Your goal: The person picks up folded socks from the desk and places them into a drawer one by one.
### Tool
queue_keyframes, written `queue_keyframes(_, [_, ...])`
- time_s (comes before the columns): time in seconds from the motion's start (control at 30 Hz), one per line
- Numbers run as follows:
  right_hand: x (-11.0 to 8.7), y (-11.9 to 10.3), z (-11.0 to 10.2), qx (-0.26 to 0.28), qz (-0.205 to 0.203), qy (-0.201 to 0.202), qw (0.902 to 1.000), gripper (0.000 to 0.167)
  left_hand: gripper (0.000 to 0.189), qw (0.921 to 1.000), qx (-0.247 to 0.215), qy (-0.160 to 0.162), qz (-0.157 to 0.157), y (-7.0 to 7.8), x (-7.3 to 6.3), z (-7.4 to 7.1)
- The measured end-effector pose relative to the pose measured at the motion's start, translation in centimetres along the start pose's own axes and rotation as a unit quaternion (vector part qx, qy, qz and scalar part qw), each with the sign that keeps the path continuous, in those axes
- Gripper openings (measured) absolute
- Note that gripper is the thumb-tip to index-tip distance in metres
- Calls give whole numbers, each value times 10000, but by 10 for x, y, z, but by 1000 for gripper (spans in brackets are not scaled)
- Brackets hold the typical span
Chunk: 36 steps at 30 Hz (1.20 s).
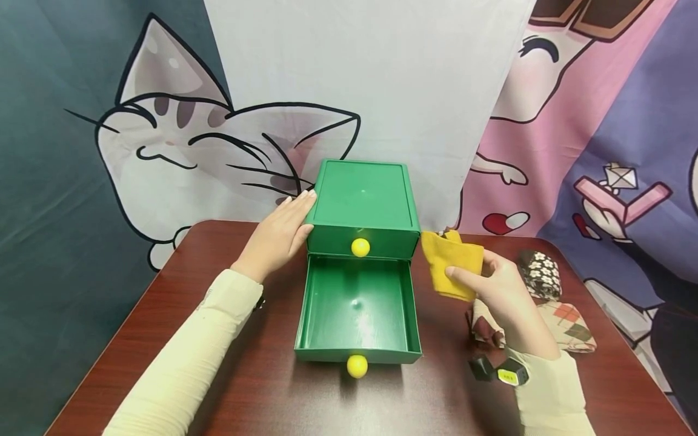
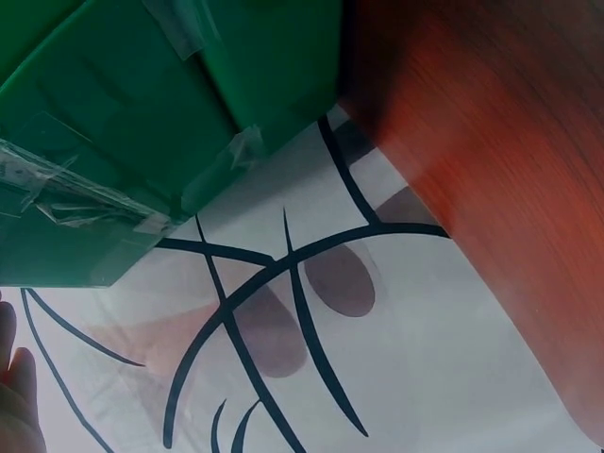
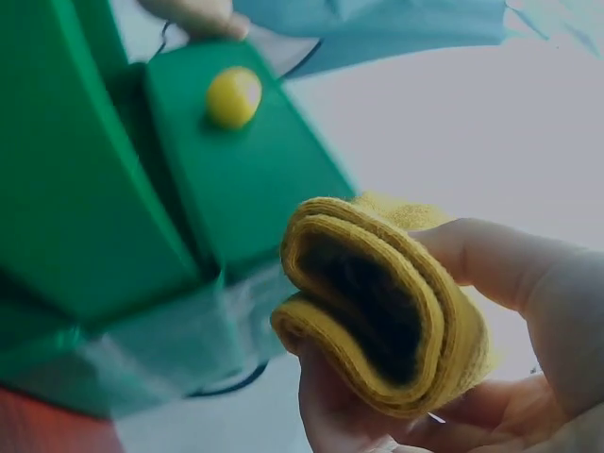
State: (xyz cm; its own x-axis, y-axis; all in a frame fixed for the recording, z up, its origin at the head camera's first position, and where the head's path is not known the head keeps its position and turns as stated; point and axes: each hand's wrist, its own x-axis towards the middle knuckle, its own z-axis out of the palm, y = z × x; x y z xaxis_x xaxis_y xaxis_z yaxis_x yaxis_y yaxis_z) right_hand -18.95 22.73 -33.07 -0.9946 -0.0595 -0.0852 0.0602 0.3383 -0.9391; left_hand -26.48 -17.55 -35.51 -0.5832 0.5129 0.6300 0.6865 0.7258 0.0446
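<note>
Pinched between thumb and fingers of the right hand [image 1: 507, 297], a folded yellow cloth [image 1: 444, 257] is held right of centre in the head view, just beside a green drawer cabinet [image 1: 362, 200]; in the right wrist view its layered edge is seen curled around a dark opening. On the right wrist a black band [image 1: 511, 372] is worn. At lower centre, the lower drawer [image 1: 376, 356] is pulled out, its yellow knob [image 1: 357, 366] turned toward the bottom edge. At lower right, a checked beige cloth [image 1: 567, 327] is laid near a dark-red-patterned cloth [image 1: 485, 327], partly hidden by the right hand; above them a black flowered cloth [image 1: 540, 275] is placed. Left of centre, the left hand [image 1: 275, 239] is laid, fingers extended, against the cabinet's left side. The upper drawer [image 1: 332, 239] is pushed in. Behind the reddish-brown table [image 1: 262, 399], a cat-printed curtain [image 1: 163, 175] is hung.
</note>
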Motion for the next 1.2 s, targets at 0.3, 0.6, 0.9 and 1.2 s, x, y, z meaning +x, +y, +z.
queue_keyframes(0.3, [-22, -18, 23, 978, -694, -454, 9917, 39, 56, 10000, 37, 1, -37, -1, 0, -2])
queue_keyframes(0.6, [-27, -28, 55, 1653, -770, -1124, 9768, 31, 56, 10000, 46, -12, -20, -1, 0, -2])
queue_keyframes(0.9, [-18, -26, 88, 1772, -314, -2066, 9617, 46, 56, 9999, 27, -125, -100, 0, 0, -3])
queue_keyframes(1.2, [-8, -25, 110, 1133, 205, -2465, 9623, 50, 56, 9999, -10, -142, -88, 2, 0, -3])
